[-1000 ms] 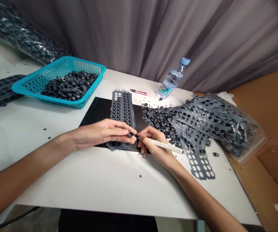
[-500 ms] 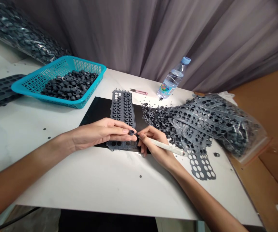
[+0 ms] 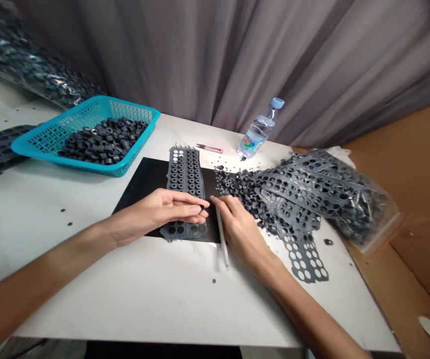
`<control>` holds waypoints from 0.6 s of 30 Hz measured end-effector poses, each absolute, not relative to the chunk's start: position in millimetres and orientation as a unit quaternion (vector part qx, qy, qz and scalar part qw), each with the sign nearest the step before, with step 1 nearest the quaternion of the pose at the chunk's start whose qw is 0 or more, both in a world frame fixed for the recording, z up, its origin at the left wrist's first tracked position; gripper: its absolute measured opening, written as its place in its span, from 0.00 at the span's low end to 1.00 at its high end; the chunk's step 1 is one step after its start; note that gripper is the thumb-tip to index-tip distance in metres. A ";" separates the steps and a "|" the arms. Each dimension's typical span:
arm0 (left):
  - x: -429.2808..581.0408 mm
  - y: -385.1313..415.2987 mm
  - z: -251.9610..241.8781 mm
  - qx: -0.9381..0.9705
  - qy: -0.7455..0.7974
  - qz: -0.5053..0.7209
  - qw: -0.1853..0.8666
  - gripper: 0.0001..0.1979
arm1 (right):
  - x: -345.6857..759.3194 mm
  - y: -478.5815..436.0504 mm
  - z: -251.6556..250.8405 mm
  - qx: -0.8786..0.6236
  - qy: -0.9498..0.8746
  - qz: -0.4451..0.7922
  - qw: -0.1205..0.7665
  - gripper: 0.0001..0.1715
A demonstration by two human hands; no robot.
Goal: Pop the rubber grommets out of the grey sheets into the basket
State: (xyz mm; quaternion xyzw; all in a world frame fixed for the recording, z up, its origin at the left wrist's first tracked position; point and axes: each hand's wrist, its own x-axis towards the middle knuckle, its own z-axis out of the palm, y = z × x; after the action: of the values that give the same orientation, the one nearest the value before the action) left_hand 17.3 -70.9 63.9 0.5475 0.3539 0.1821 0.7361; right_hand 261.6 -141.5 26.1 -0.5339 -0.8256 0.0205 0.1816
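Observation:
A grey rubber strip (image 3: 185,174) studded with small rings lies lengthwise on a black mat (image 3: 145,184). My left hand (image 3: 162,212) rests across the strip's near end, thumb and fingers pinched on a small dark ring (image 3: 202,207). My right hand (image 3: 237,227) lies just to the right of it, fingers curled round a white stick tool (image 3: 222,239) that points toward me. Both hands nearly touch at the strip's right edge.
A turquoise basket (image 3: 39,142) of dark rings stands at the back left. Punched-out grey strips (image 3: 304,199) and loose rings are heaped at the right, partly in a plastic bag. A water bottle (image 3: 257,130) and pink snips (image 3: 209,148) lie behind. The table's near edge is close.
The white stick swung in my right hand from pointing right to pointing toward me. My left hand still pinches the ring. The view shifted slightly.

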 end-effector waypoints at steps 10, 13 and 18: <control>17.8 -70.3 70.1 0.542 0.333 0.247 0.731 0.22 | 264.4 15.0 44.8 -0.566 -0.816 -0.076 0.089 0.22; 17.8 -73.0 75.6 0.527 0.336 0.248 0.740 0.22 | 268.0 75.7 37.9 -0.588 -0.804 -0.063 0.064 0.20; 18.4 -74.0 72.4 0.526 0.324 0.253 0.745 0.23 | 271.2 100.1 25.6 -0.602 -0.795 -0.063 0.049 0.19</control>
State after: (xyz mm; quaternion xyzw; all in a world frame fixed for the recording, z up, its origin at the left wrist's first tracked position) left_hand 18.4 -74.0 72.4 0.5257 0.3243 0.2533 0.7445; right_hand 271.2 100.1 25.6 -0.6019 -0.7946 -0.0629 0.0494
